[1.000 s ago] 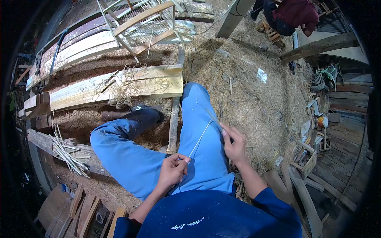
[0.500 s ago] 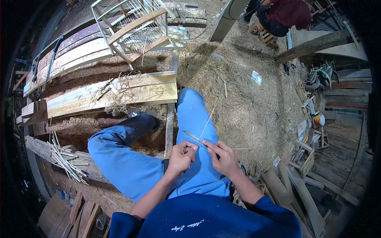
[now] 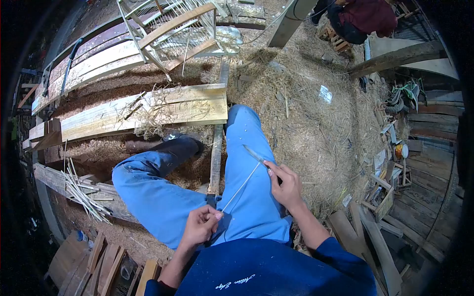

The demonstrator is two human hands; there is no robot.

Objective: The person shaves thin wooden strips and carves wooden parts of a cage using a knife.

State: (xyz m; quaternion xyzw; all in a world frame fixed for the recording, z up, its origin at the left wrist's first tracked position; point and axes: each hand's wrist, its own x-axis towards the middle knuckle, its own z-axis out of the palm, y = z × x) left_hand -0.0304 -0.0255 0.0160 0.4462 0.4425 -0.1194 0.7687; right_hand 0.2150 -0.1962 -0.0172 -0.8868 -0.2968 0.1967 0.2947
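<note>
My left hand [image 3: 201, 225] pinches the lower end of a thin pale strip [image 3: 241, 187] over my lap. The strip runs up and to the right to my right hand [image 3: 285, 185], whose fingers are closed round a knife [image 3: 253, 152]. The blade points up and to the left above my blue-trousered thigh, and the strip's upper end meets it near the fingers. The knife's handle is hidden in my right hand.
A plank bench [image 3: 197, 108] with shavings lies ahead, and a slatted wooden frame [image 3: 177, 29] stands beyond it. Thin strips [image 3: 84, 195] lie on a board at left. A person [image 3: 365, 19] is at the upper right. Scrap boards [image 3: 368, 246] lie at lower right.
My left hand has moved down and left, away from my right hand, and the strip now stretches between them. My right hand has shifted slightly right; the view has shifted a little.
</note>
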